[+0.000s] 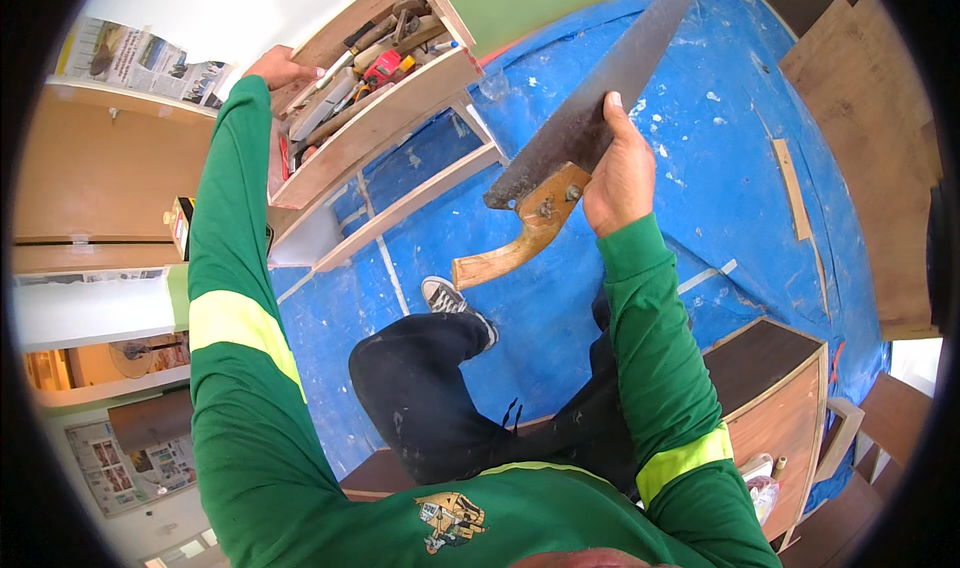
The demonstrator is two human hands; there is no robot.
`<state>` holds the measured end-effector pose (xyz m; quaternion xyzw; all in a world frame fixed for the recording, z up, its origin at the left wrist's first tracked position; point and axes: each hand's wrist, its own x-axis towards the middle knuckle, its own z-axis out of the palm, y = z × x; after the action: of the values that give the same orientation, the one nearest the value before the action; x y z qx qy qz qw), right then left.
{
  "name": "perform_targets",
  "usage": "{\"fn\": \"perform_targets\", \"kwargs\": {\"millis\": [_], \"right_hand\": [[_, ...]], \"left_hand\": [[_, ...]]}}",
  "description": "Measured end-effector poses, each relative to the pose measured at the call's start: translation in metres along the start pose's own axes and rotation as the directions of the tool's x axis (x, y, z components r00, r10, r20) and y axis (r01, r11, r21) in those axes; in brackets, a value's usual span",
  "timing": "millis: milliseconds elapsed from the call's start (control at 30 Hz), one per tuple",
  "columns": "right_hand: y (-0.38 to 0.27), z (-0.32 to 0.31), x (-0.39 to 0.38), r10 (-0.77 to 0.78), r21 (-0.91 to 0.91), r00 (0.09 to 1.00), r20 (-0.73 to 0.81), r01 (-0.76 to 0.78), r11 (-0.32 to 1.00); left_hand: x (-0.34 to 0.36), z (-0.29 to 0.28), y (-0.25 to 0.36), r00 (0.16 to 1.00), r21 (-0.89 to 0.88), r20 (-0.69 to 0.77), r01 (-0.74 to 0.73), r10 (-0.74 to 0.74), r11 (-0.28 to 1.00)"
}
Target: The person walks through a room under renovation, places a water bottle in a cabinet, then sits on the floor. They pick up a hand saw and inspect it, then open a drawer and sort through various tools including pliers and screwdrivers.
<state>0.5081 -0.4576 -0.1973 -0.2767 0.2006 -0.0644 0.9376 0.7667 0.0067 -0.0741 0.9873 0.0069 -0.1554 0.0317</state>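
My right hand (620, 183) holds a handsaw by its metal blade (625, 58), thumb over the flat side near the wooden handle (515, 253), which hangs free at lower left. At the upper left my left hand (280, 68) grips the end of a wooden drawer-like box (370, 138); its far fingers are hidden. Inside the box lie several tools, among them a red-and-black tape measure (382, 68), light-coloured handles and metal pieces. Below it is an open wooden frame (420, 203).
A paint-spotted blue sheet (730, 188) covers the floor. Plywood boards (855, 148) stand at right, near a loose strip (790, 188). A brown wooden cabinet (780, 428) is at lower right. Cupboards (105, 168) and newspaper-covered shelving line the left. My legs and shoe (460, 308) are below.
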Motion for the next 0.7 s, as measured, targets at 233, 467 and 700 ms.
{"fn": "perform_targets", "kwargs": {"millis": [233, 467, 700], "right_hand": [[-0.001, 0.003, -0.001, 0.01, -0.015, 1.0, 0.006, -0.01, 1.0], [-0.008, -0.004, 0.0, 0.055, 0.03, 0.998, 0.023, -0.056, 0.998], [-0.002, 0.002, 0.002, 0.011, 0.011, 1.0, 0.022, -0.011, 1.0]], "left_hand": [[0.005, -0.008, -0.007, 0.997, 0.045, 0.065, -0.054, 0.051, 0.998], [0.002, 0.015, -0.002, 0.997, -0.236, -0.026, -0.081, 0.078, 0.968], [-0.029, 0.017, 0.0, 0.992, -0.127, -0.121, -0.059, 0.044, 0.99]]}}
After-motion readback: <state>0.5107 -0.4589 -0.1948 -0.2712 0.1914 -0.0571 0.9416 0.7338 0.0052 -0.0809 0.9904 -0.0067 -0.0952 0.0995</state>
